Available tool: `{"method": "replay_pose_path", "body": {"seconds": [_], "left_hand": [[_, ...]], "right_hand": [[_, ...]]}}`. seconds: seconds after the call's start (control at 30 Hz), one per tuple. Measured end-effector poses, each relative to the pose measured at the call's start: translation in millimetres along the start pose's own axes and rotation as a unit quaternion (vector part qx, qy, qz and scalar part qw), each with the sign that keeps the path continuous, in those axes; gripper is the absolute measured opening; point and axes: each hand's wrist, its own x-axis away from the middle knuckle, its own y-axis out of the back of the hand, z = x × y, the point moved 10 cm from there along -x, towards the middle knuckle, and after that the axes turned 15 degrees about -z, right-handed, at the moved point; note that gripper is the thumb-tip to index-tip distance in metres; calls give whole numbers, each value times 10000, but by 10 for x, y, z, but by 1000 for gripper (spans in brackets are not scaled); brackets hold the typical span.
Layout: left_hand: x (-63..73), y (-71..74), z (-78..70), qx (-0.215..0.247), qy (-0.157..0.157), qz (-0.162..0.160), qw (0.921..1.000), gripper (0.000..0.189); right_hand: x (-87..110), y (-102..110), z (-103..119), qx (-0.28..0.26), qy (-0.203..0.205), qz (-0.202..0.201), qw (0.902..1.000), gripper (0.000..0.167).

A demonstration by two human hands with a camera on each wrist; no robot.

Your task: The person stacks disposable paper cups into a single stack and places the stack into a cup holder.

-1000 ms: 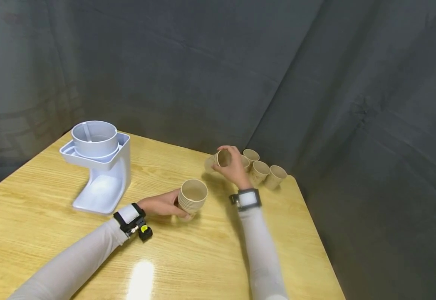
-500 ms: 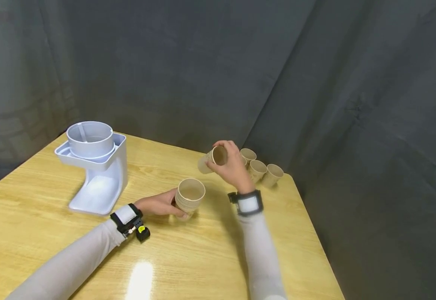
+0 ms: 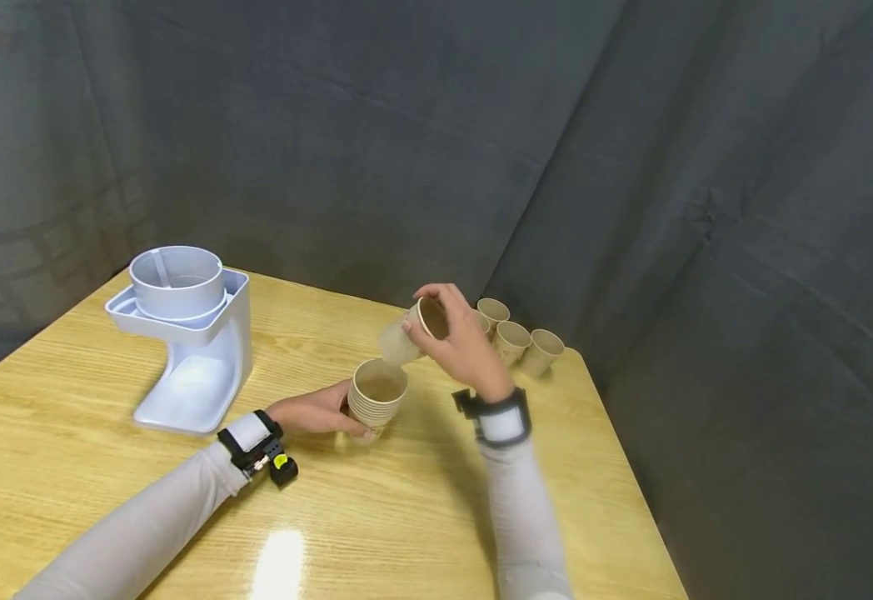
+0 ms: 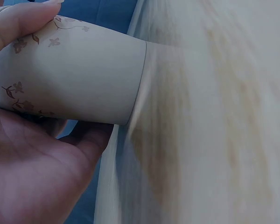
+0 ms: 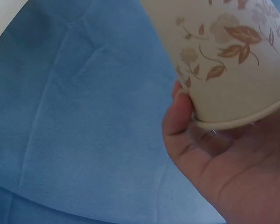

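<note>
My left hand (image 3: 318, 412) grips a nested stack of beige paper cups (image 3: 375, 402), mouth up, near the middle of the table. The left wrist view shows the lowest cup (image 4: 79, 70) of that stack with its small flower print, thumb and fingers around it. Above and to the right, my right hand (image 3: 463, 342) holds a single paper cup (image 3: 404, 335) near its rim. This cup is tilted, its base pointing down-left close over the mouth of the stack. In the right wrist view the printed leaves on the held cup (image 5: 224, 60) face the camera.
Several more paper cups (image 3: 542, 353) stand upright at the table's far right corner, one partly behind my right hand. To the left is a pale grey-white stand (image 3: 197, 383) with a round bowl-like top (image 3: 177, 283). A dark curtain (image 3: 376, 150) hangs behind the wooden table (image 3: 361, 525).
My right hand has carried its cup left and away from the corner cups, until its base overlaps the stack's rim. My left hand keeps holding the stack in nearly the same place.
</note>
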Motion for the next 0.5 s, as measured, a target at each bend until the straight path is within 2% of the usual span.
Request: {"method": "replay_pose_path", "body": {"seconds": [0.23, 0.5], "left_hand": [[6, -10, -3, -16, 31, 52, 10000, 73], [7, -8, -5, -138, 73, 20, 9999, 75]], "right_hand": [[62, -76, 106, 35, 52, 530, 9986, 39], [116, -165, 141, 122, 0, 893, 9959, 42]]}}
